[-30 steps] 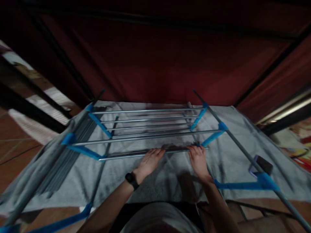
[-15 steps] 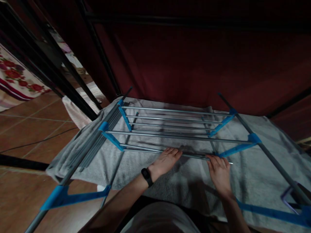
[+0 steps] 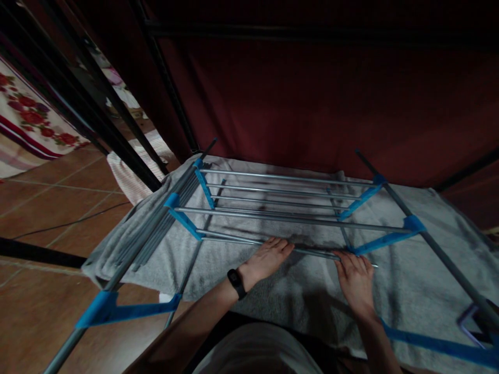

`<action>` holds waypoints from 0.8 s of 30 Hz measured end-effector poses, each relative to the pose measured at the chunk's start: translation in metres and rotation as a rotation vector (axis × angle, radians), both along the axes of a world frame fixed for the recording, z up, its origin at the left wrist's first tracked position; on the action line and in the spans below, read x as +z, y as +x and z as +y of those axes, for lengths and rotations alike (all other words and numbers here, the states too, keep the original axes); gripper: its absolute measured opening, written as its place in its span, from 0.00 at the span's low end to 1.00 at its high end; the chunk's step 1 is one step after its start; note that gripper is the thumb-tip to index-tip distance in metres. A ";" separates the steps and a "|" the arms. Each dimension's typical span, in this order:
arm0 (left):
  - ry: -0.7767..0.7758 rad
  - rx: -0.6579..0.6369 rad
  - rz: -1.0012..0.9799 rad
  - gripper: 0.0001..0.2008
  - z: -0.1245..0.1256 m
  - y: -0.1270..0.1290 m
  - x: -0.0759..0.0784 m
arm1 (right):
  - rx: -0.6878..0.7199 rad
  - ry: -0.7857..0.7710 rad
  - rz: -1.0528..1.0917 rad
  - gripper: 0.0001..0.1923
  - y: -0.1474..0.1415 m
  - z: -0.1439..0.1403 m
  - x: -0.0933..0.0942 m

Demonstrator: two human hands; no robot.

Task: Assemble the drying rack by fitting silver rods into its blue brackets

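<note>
A metal rack with grey rods and blue plastic connectors lies on a grey towel on the floor. My left hand, with a black band on its wrist, rests its fingers on the nearest rod. My right hand touches the same rod further right, beside a blue connector. The rod's right end sticks out past that connector. Whether the fingers curl around the rod is unclear.
A bundle of loose grey rods lies along the towel's left side. Dark red fabric hangs behind the rack. Black bars slant at upper left above brown floor tiles. A flowered cloth shows at far left.
The view swung left in the first half second, bringing the tiled floor and flowered cloth into sight. Both hands stayed on the nearest rod, with the right hand now beside the blue connector.
</note>
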State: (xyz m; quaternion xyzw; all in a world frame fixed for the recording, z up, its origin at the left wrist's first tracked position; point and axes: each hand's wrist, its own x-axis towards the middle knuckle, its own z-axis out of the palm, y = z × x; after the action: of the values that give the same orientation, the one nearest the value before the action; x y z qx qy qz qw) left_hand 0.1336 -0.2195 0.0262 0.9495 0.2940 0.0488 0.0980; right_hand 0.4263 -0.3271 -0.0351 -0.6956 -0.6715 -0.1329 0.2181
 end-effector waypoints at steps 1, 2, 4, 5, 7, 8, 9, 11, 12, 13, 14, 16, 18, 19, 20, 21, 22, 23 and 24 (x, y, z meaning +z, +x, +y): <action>0.006 -0.001 -0.002 0.29 0.000 0.000 -0.001 | -0.005 -0.005 -0.001 0.17 0.000 0.000 0.000; 0.012 -0.003 -0.004 0.29 0.000 0.000 -0.001 | -0.008 -0.007 -0.003 0.17 0.000 0.000 0.001; 0.020 -0.008 -0.004 0.28 -0.001 0.000 -0.001 | -0.007 -0.004 -0.009 0.17 0.001 0.000 0.001; 0.021 -0.009 0.001 0.28 -0.002 0.000 -0.001 | -0.005 -0.001 -0.012 0.17 0.001 -0.001 0.000; 0.014 -0.009 0.017 0.27 -0.002 0.000 0.001 | 0.003 0.003 -0.014 0.17 0.001 -0.001 -0.001; 0.007 -0.009 0.025 0.27 -0.002 -0.001 0.002 | 0.007 0.004 -0.011 0.17 0.002 -0.002 -0.002; -0.002 -0.012 0.031 0.27 -0.002 -0.001 0.004 | 0.008 0.006 -0.008 0.17 0.002 -0.002 -0.003; -0.013 -0.018 0.039 0.26 -0.002 -0.001 0.006 | 0.011 0.009 -0.001 0.17 0.002 -0.003 -0.005; -0.013 -0.019 0.042 0.26 -0.002 -0.001 0.007 | 0.011 0.010 0.001 0.17 0.002 -0.003 -0.005; -0.010 -0.021 0.044 0.26 -0.002 0.000 0.008 | 0.011 0.010 0.001 0.17 0.003 -0.003 -0.006; -0.004 -0.021 0.046 0.26 -0.002 0.000 0.008 | 0.011 0.011 -0.001 0.17 0.003 -0.002 -0.006; 0.005 -0.019 0.041 0.26 -0.002 0.000 0.008 | 0.008 0.013 -0.006 0.17 0.003 -0.002 -0.006; 0.007 -0.018 0.035 0.26 -0.002 0.000 0.007 | 0.008 0.016 -0.007 0.17 0.004 -0.002 -0.007; 0.007 -0.018 0.033 0.26 -0.002 0.000 0.007 | 0.010 0.015 -0.005 0.17 0.004 -0.002 -0.007; 0.006 -0.019 0.032 0.27 -0.002 0.000 0.006 | 0.012 0.013 -0.001 0.17 0.004 -0.002 -0.008; 0.005 -0.019 0.032 0.27 -0.002 0.000 0.006 | 0.013 0.010 0.002 0.17 0.004 -0.003 -0.009; 0.005 -0.020 0.033 0.27 -0.002 0.000 0.005 | 0.015 0.004 0.006 0.17 0.004 -0.003 -0.009; 0.005 -0.019 0.032 0.27 -0.002 0.000 0.005 | 0.016 -0.003 0.010 0.18 0.004 -0.004 -0.010; 0.007 -0.017 0.033 0.27 -0.002 0.000 0.005 | 0.016 -0.007 0.014 0.18 0.004 -0.004 -0.010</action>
State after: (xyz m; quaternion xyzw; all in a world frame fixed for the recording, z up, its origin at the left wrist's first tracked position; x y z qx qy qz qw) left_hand 0.1336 -0.2210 0.0316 0.9530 0.2873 0.0332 0.0904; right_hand 0.4304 -0.3312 -0.0455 -0.6920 -0.6759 -0.1240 0.2212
